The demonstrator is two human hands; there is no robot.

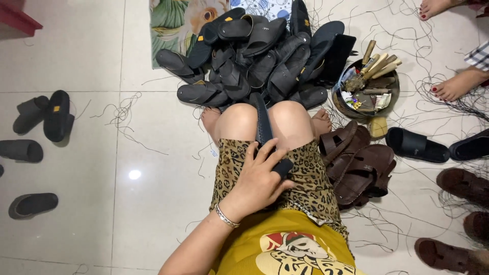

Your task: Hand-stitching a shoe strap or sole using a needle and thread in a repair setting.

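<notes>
Left hand [260, 183] on lap, fingers [265, 153] curled (right hand unseen)

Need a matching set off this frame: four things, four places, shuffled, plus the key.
Things:
1. black sandal pile
2. brown sandals
3. bowl of tools
4. left hand

Places:
A. on the floor beside the person's right thigh
B. on the lap, over a black sandal clamped between the knees
C. on the floor just beyond the knees
D. right of the black pile, near another person's bare feet

Pairs: 1-C, 2-A, 3-D, 4-B
</notes>
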